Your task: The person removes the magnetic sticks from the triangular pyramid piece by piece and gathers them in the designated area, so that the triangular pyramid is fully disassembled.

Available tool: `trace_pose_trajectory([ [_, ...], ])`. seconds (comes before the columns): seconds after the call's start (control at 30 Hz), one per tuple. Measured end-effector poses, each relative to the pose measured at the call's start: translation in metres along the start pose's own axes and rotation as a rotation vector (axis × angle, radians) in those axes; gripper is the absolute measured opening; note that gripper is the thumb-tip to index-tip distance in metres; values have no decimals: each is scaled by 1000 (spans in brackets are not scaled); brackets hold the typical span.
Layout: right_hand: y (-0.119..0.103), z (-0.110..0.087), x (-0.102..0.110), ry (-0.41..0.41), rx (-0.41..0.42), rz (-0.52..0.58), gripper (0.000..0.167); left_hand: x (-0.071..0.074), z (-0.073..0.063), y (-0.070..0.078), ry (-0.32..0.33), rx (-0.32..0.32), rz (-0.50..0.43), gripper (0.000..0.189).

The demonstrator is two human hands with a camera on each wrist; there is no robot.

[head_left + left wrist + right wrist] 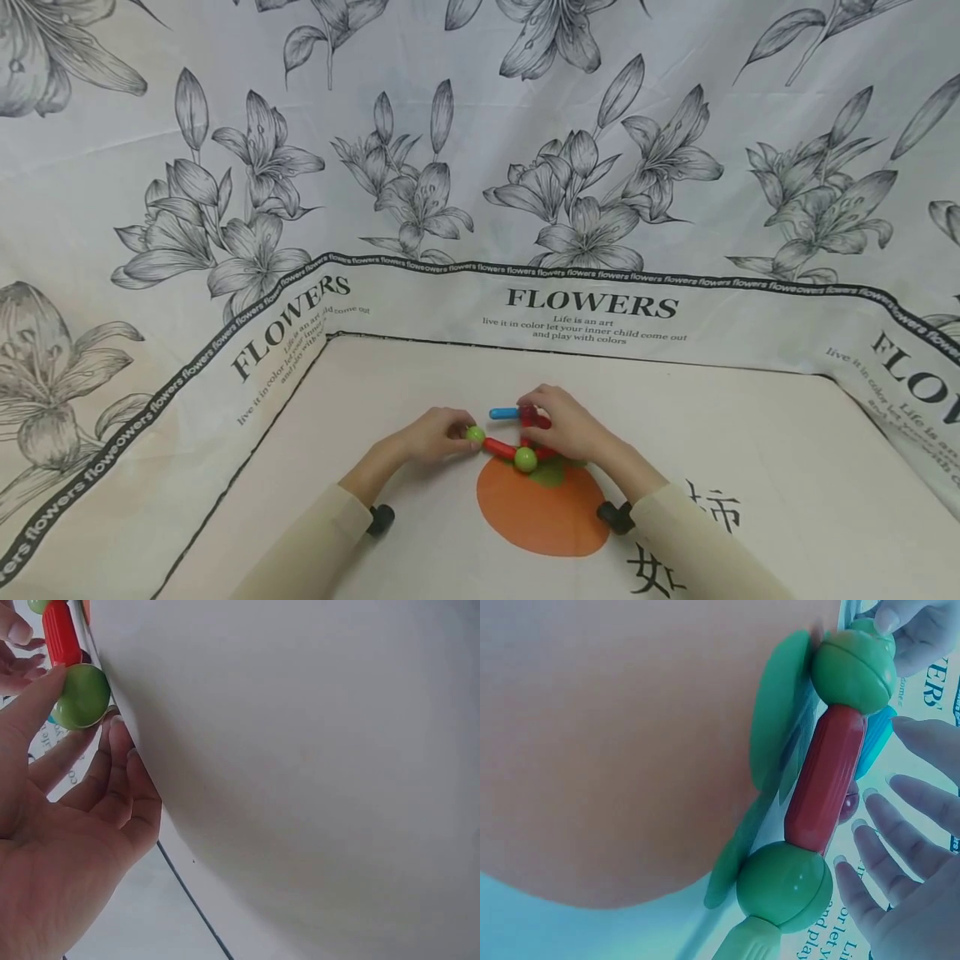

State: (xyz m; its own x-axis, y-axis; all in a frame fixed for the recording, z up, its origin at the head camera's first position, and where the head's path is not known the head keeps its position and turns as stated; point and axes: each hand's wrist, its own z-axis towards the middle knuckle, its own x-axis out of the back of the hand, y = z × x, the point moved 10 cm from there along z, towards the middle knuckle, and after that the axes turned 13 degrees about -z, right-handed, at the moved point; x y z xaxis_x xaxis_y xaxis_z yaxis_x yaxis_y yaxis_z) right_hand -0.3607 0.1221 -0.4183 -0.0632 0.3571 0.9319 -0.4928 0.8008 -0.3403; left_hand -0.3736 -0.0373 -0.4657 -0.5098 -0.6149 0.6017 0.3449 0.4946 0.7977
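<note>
A ball-and-rod building toy lies low over the table. My left hand pinches a green ball at the left end of a red rod between thumb and fingertips. That rod runs to a second green ball. A further red rod links it to another green ball, followed by a light green rod; the right hand hides these two in the head view. A blue rod meets a red ball. My right hand spreads its fingers beside these parts, fingertips close to the red ball.
The pale tablecloth carries a printed orange persimmon with green leaves beneath the toy and black characters on the right. A flower-printed curtain borders the table at the back and sides. Each wrist bears a black camera mount.
</note>
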Motion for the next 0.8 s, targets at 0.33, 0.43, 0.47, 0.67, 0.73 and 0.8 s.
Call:
trace_pose_trajectory([
  [0.33, -12, -10, -7, -11, 51, -16, 34, -1, -1, 0, 0, 6, -8, 28],
  [0.43, -20, -11, -11, -13, 79, -28, 34, 0, -1, 0, 1, 6, -6, 27],
  [0.47, -22, -11, -13, -14, 87, -33, 34, 0, -1, 0, 1, 6, -6, 27],
  [0.67, -34, -6, -24, -40, 113, -20, 23, 0, -1, 1, 0, 1, -13, 27],
  [0.73, -36, -4, -29, -67, 105, -21, 16, -1, -1, 1, 1, -4, -13, 27],
  [0.8, -37, -2, -33, -90, 90, -31, 12, 0, -1, 0, 3, -5, -11, 27],
])
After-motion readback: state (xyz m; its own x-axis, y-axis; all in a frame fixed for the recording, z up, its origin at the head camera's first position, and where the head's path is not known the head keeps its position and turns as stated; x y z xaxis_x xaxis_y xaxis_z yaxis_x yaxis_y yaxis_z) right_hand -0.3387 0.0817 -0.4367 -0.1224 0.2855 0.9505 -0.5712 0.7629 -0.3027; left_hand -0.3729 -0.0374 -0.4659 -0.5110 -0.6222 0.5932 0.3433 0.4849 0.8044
